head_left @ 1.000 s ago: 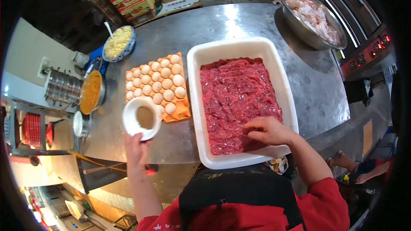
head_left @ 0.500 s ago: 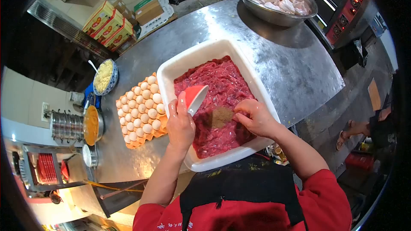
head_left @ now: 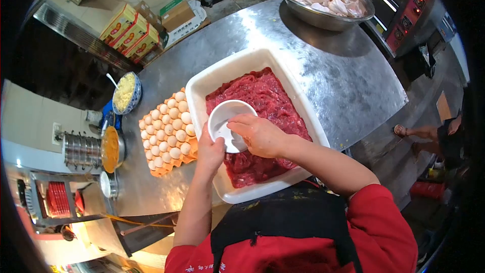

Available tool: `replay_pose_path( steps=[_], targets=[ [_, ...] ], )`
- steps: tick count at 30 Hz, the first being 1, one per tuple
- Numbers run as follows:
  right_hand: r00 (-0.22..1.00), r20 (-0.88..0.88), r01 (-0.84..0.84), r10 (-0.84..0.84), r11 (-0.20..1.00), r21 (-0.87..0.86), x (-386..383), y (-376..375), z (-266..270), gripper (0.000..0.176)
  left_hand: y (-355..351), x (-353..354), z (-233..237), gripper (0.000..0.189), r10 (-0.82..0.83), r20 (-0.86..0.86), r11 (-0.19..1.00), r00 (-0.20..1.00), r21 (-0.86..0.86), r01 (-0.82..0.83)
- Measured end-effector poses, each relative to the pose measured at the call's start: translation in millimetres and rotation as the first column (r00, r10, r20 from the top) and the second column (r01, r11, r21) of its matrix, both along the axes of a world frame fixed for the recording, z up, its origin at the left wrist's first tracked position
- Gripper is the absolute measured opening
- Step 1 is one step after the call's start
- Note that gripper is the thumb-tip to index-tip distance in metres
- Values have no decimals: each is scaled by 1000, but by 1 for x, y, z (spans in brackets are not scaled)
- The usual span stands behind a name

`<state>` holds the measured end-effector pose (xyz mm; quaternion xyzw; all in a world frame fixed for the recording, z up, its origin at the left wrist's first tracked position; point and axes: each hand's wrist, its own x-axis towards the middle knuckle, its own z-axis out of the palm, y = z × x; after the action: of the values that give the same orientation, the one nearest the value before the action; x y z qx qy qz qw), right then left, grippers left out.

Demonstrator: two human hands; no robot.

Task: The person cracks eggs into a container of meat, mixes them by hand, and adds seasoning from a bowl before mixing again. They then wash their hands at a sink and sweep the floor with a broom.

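My left hand (head_left: 209, 154) grips the side of a small bowl (head_left: 220, 113), thumb on its near rim. The bowl's white inside faces up toward me. My right hand (head_left: 260, 134) reaches over the rim, its fingers stretched out inside the bowl; I see nothing held in them. Below both hands lies a mass of raw red sliced meat (head_left: 273, 96) in a white rectangular tub (head_left: 308, 96). The bowl and my right hand hide the middle of the meat, and no brown powder shows.
Left of the tub sits a tray of eggs (head_left: 174, 126) on the steel table (head_left: 353, 81). Beyond it stand a blue-patterned bowl of minced pale food (head_left: 126, 93) and a pan of orange stuff (head_left: 110, 149). A metal basin (head_left: 328, 17) of raw poultry pieces is at the back right.
My left hand has turned the bowl from tipped to mouth up. My right hand has moved from the brown powder on the meat into the bowl. The powder is now out of sight.
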<state>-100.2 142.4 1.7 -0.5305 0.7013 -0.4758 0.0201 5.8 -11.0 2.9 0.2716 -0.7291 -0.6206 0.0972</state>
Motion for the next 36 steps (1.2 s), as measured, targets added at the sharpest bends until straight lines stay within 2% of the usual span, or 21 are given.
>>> replay_pose_path(
  steps=[2,4,6,8,10,15,16,18,20,23,24,25,26,27,28,29,30,31,32,34,36],
  targets=[
    [986,163,-54,40,995,82,-8,7,12,22,-13,15,15,49,108,126,994,986,-45,-103],
    [985,173,-3,-14,995,96,-28,24,3,21,-38,42,19,44,265,2,964,964,2,-265],
    [1000,-13,11,-6,891,454,-42,44,-11,22,-57,77,26,48,434,-86,901,897,41,-432],
    [974,-152,-37,171,774,633,-26,57,-17,23,-75,114,19,51,534,-95,845,840,48,-532],
    [951,-228,-62,208,852,519,-2,55,-29,31,-87,151,-5,57,697,-75,717,713,81,-692],
    [887,-168,-287,429,800,526,-4,14,-69,19,-97,218,-76,65,823,154,495,546,276,-824],
    [896,-168,-299,410,840,453,-25,4,-83,19,-97,226,-86,66,825,200,469,529,279,-838],
    [931,-238,-93,278,809,581,-69,-14,-92,16,-97,234,-100,65,851,185,418,491,325,-848],
    [975,-193,-5,108,882,471,-109,-35,-100,17,-103,244,-113,64,872,177,374,456,362,-854],
    [971,-237,168,-39,818,550,-142,-77,-100,20,-123,255,-128,58,852,214,367,477,406,-837],
    [940,-228,337,-254,794,505,-143,-94,-106,21,-124,256,-127,58,853,207,370,479,408,-835],
    [866,-204,496,-457,733,465,-139,-110,-109,22,-118,248,-107,58,881,286,350,378,147,-925],
    [870,-217,482,-442,672,562,-124,-122,-104,25,-114,242,-90,57,907,332,316,260,-129,-940],
    [883,-251,456,-396,602,656,-100,-133,-104,32,-114,241,-83,55,895,293,420,335,-306,-854],
    [911,-166,382,-378,617,688,-67,-136,-97,45,-108,226,-83,53,885,106,465,453,-238,-853],
    [896,-294,444,-333,642,625,-33,-136,-103,58,-96,201,-83,51,845,-86,509,527,-171,-844],
    [905,-338,420,-260,679,602,-1,-129,-100,63,-79,166,-48,48,690,89,714,718,-246,-655],
    [928,-320,353,-188,717,601,28,-116,-91,64,-67,139,-52,47,527,44,844,849,-143,-516],
    [975,-208,199,-73,701,685,48,-97,-80,66,-60,113,-59,49,333,-46,873,942,-363,-326],
    [981,-111,-19,159,649,760,69,-49,-68,66,-36,56,-25,49,210,273,950,939,-285,-130],
    [926,15,-201,378,459,865,60,2,-32,59,-28,33,-40,48,214,219,925,952,-358,-126]
  ],
)
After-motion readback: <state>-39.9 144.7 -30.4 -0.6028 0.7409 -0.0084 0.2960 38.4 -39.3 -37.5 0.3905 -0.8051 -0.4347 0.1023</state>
